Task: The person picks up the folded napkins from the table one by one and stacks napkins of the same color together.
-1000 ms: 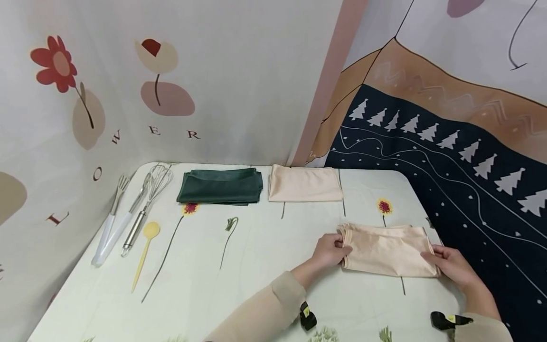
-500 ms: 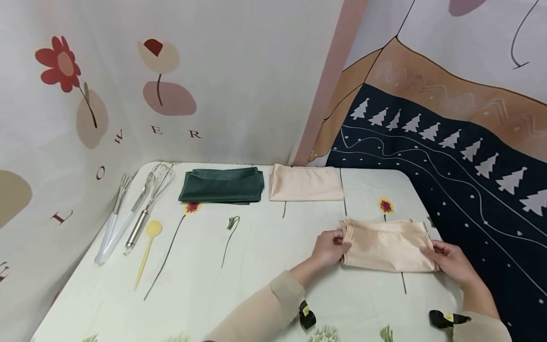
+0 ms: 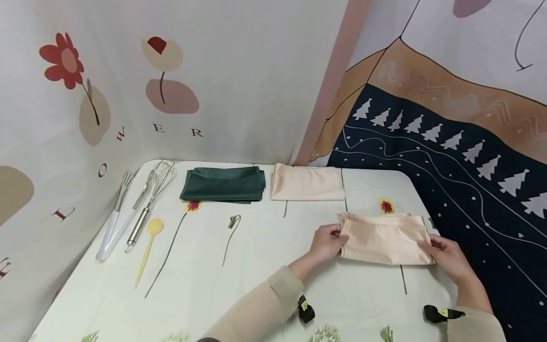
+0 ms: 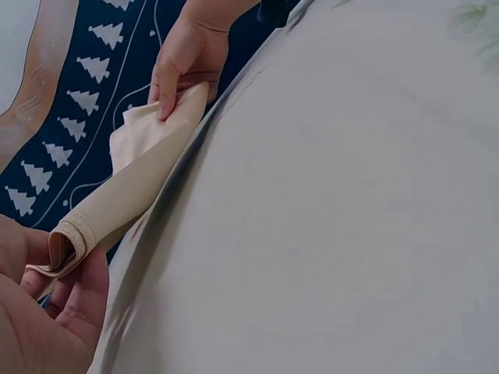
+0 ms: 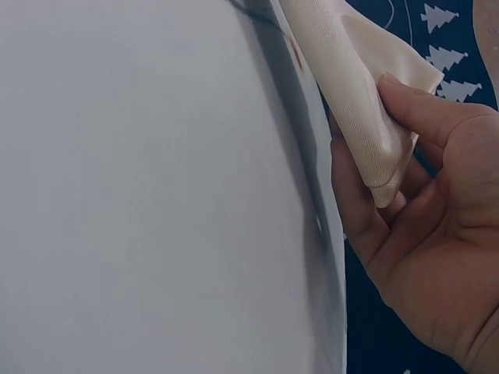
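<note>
A folded cream cloth (image 3: 384,240) stretches between the two hands at the right side of the table. My left hand (image 3: 326,242) pinches its left end, thumb in front and fingers behind. The right end is pinched by my right hand (image 3: 446,256) the same way. In the left wrist view the cloth (image 4: 125,191) shows stacked layers curling at the near end, by the left fingers (image 4: 82,312). The right wrist view has the thumb pressing on the cloth (image 5: 351,93) with the other fingers underneath.
A dark green folded cloth (image 3: 223,184) and another cream folded cloth (image 3: 306,183) lie along the back edge. On the left are a whisk (image 3: 145,206), a yellow spoon (image 3: 149,249) and white-handled utensils (image 3: 114,223). Printed curtains hang behind the table (image 3: 256,256).
Both hands have moved the cream cloth slightly away from the body, toward the back of the table. Both still hold its ends. The head view has shifted a little.
</note>
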The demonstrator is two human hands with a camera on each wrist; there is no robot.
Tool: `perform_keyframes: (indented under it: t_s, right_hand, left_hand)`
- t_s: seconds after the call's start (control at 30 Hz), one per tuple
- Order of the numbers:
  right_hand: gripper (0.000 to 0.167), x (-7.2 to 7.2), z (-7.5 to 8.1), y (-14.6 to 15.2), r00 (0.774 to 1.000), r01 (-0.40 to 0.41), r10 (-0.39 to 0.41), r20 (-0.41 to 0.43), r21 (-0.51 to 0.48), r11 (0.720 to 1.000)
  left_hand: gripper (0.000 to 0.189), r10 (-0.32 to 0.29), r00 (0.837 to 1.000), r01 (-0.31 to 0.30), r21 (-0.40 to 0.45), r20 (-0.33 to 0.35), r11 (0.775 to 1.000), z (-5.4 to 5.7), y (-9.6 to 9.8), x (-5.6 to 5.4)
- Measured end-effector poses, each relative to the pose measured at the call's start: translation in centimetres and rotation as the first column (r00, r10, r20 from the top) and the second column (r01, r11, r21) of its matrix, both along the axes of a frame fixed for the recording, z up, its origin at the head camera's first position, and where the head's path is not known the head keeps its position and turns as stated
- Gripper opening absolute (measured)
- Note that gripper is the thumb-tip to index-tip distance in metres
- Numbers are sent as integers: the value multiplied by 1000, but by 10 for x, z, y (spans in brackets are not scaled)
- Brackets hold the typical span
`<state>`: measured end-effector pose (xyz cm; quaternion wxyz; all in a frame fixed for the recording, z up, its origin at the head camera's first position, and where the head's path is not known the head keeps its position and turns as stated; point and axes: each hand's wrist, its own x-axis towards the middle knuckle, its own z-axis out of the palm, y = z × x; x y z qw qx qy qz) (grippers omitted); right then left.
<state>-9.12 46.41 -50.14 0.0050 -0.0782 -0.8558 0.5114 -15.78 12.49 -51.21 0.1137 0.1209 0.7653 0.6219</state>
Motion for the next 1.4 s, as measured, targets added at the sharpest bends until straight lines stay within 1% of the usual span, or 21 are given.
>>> perform_keyframes:
  t_s: [0.07,0.17,0.23,0.37,0.43,0.53,0.57,0.63,0.7,0.77,0.8,0.9,0.97,1.1,1.27,1.4]
  right_hand:
    - [11,-2,1,-2,1000,-7,8,-9,15,1000]
    - [16,-6,1,-5,1000,-13,14,-21,44,999]
    - [15,-9,2,-7,1000,-7,9,-27,43,999]
    - [8,-15,2,-11,999,12,-12,-32,30,999]
    - [8,-18,3,-14,999,23,-22,-32,26,999]
    - [12,-25,2,-19,999,33,-32,-32,37,999]
    - [18,-27,2,-21,999,35,-34,-31,43,998]
    - [24,-31,2,-24,999,36,-33,-40,58,998]
    - [26,-35,3,-27,998,35,-32,-46,57,998]
    - [31,-39,4,-29,998,32,-30,-47,47,998]
    - [29,-41,4,-31,998,31,-29,-49,40,999]
    - [26,-49,6,-35,999,32,-31,-42,29,999]
    - [21,-56,7,-39,998,36,-35,-42,21,999]
    - [15,-69,10,-48,999,23,-24,-46,-15,1000]
    - [27,-86,13,-61,998,-18,14,-64,-62,998]
    - [37,-99,13,-73,996,-42,37,-78,-60,997]
  left_hand:
    - [10,6,1000,-7,10,16,1000,1,-2,-2]
    - [12,11,999,-12,24,37,1000,2,-4,-5]
    - [12,18,998,-19,32,52,999,3,-6,-7]
    - [13,30,998,-33,39,61,999,5,-9,-12]
    - [13,40,998,-42,37,56,998,6,-11,-15]
    - [14,54,997,-55,33,52,998,8,-15,-19]
    - [15,59,997,-61,32,52,998,8,-16,-20]
    - [16,71,996,-73,28,49,997,9,-18,-22]
    - [15,83,995,-84,31,50,996,8,-19,-25]
    - [15,96,994,-97,32,42,995,8,-21,-28]
    - [14,103,994,-104,32,40,994,8,-22,-30]
    - [14,124,992,-125,25,32,992,8,-25,-35]
    - [15,143,989,-143,15,32,990,9,-29,-40]
    - [16,177,983,-177,1,43,984,12,-37,-49]
    - [19,213,976,-212,-23,47,977,15,-49,-61]
    - [19,240,969,-239,-40,48,970,15,-61,-70]
